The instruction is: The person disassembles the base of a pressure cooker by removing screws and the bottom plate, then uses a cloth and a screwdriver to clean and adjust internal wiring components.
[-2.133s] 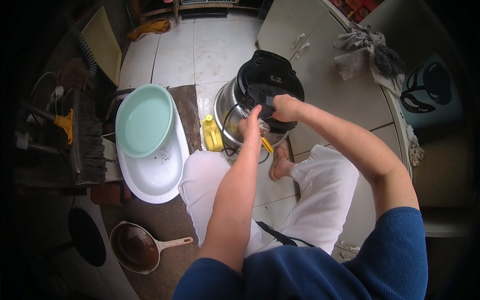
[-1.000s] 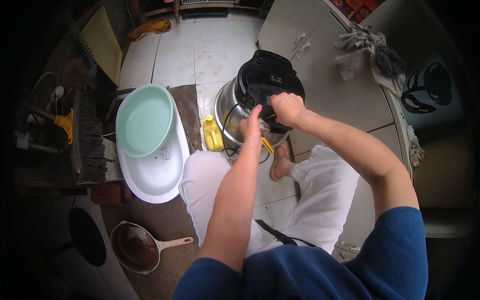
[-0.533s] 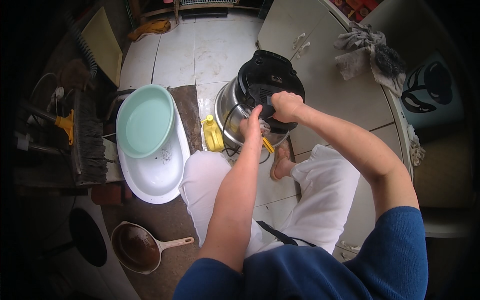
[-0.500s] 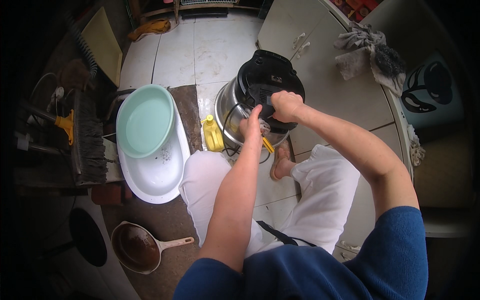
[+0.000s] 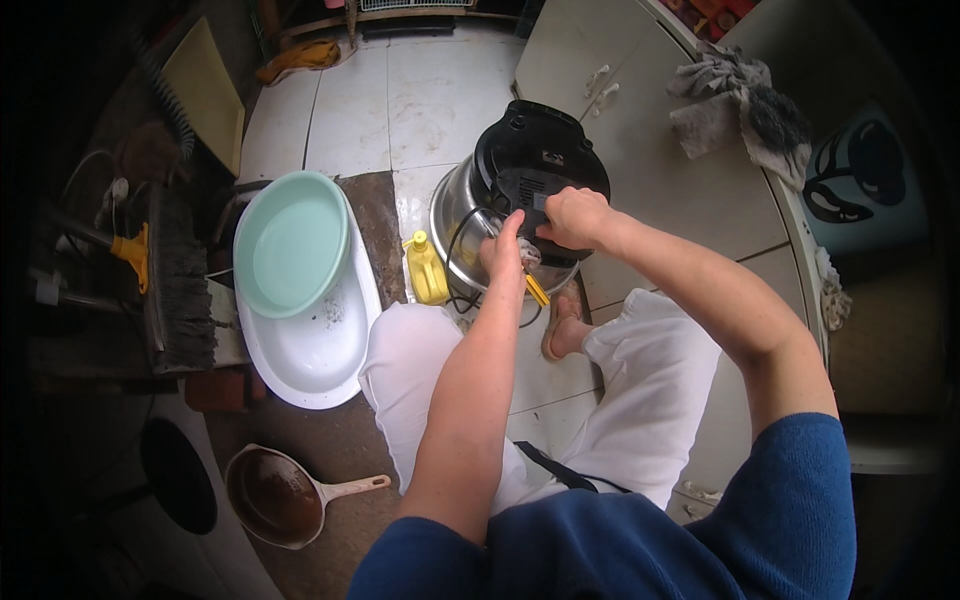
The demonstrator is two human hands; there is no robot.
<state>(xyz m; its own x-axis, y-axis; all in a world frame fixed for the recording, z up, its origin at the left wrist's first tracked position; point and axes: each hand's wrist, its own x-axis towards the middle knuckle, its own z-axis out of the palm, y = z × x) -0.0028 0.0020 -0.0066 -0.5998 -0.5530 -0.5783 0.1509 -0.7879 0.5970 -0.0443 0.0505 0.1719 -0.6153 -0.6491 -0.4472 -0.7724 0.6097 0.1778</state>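
In front of me a black appliance with a vented underside (image 5: pixel 535 160) rests tilted, its silver metal body (image 5: pixel 450 225) showing at the left. My right hand (image 5: pixel 577 217) is closed in a fist against the black underside; whatever its fingers hold is hidden. My left hand (image 5: pixel 500 250) sits at the appliance's near side, thumb up and fingers curled. What it grips cannot be made out. Beside it are a greyish crumpled wad (image 5: pixel 530 255) and a yellow strip-like handle (image 5: pixel 537 290). A black cord (image 5: pixel 452 255) loops next to the left hand.
Left of the appliance stands a yellow bottle (image 5: pixel 427 270). A pale green basin (image 5: pixel 292 243) sits in a white oval tub (image 5: pixel 300 370). Nearer lies a brown-stained pan (image 5: pixel 275 497). A brush (image 5: pixel 180 280) is at far left; cabinets (image 5: pixel 690 190) with grey rags (image 5: pixel 735 95) flank the right.
My right hand has shifted slightly down across the black underside. My left hand and the appliance have stayed almost in place.
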